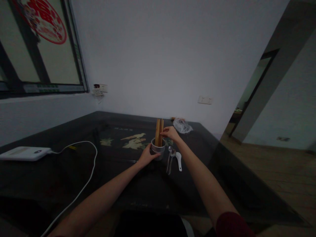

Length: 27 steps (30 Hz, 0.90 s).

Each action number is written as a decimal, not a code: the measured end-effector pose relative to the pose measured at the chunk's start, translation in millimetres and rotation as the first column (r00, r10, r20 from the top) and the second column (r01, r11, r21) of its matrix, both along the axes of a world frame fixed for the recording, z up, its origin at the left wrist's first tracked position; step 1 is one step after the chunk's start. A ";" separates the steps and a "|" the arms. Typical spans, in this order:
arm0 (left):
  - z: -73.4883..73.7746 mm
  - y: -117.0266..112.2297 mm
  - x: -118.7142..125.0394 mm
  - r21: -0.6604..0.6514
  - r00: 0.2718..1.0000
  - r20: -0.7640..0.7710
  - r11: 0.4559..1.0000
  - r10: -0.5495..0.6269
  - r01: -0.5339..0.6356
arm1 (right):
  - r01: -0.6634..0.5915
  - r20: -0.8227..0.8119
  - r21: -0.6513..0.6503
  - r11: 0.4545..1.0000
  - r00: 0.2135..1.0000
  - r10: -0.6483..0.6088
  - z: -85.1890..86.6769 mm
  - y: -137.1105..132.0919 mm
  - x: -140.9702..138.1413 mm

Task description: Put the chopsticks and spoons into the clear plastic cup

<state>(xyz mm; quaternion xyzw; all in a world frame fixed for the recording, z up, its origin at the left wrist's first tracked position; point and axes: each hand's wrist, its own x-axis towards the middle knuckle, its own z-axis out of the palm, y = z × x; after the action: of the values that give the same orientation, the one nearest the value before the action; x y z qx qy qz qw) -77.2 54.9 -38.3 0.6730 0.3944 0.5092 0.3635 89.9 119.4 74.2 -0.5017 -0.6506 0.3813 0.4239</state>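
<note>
A grey metal cup (158,149) stands on the dark table, with my left hand (148,155) wrapped round its left and front side. Several wooden chopsticks (159,131) rise upright from the cup. My right hand (170,133) pinches at the right side of the chopsticks, above the cup's rim; how many are between the fingers is too small to tell. Just right of the cup lie two metal spoons (170,161) side by side, and beside them a white spoon (179,161).
Behind my right hand a crumpled clear plastic bag (182,125) lies near the wall. On the left of the dark table (111,184) sits a white device (26,153); its white cable (95,158) curves toward me. Wall sockets (204,100) are above the table.
</note>
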 end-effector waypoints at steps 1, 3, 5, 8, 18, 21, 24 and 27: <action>0.2 -0.2 0.0 0.004 1.000 -0.002 1.000 0.000 0.000 | -0.009 -0.024 -0.006 1.000 1.000 0.009 -0.7 0.2 0.6; 0.4 -0.3 0.0 0.000 1.000 -0.003 1.000 0.003 -0.003 | -0.023 -0.062 -0.018 1.000 0.998 0.022 -1.9 0.4 2.0; 0.4 -0.4 0.0 -0.004 1.000 -0.006 1.000 0.011 -0.011 | -0.037 -0.088 -0.031 0.999 0.996 0.034 -2.8 0.2 3.4; -0.5 0.0 0.2 0.005 1.000 0.000 1.000 0.004 -0.004 | -0.055 -0.122 -0.039 0.998 0.991 0.050 -4.0 -0.7 4.4; -4.8 3.2 0.1 0.010 1.000 0.020 1.000 -0.018 0.017 | -0.024 -0.171 -0.039 0.999 0.985 0.017 -5.6 -6.2 -4.1; -4.8 3.2 0.1 -0.005 1.000 0.024 1.000 -0.011 0.011 | -0.008 -0.169 -0.055 0.998 0.986 -0.002 -6.4 -7.7 -5.2; -4.7 3.1 0.3 0.001 0.999 0.030 1.000 -0.016 0.016 | -0.008 -0.160 -0.037 0.999 0.987 0.002 -7.3 -9.4 -3.6; -3.4 2.2 0.4 0.005 1.000 0.019 1.000 -0.018 0.017 | -0.001 -0.126 0.023 1.000 0.992 0.004 -6.8 -11.3 1.5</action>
<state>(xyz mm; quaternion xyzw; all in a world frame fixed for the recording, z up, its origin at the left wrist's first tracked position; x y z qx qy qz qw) -76.8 57.2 -41.7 0.6724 0.3837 0.5135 0.3701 91.3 108.1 67.5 -0.4710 -0.6274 0.4051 0.4696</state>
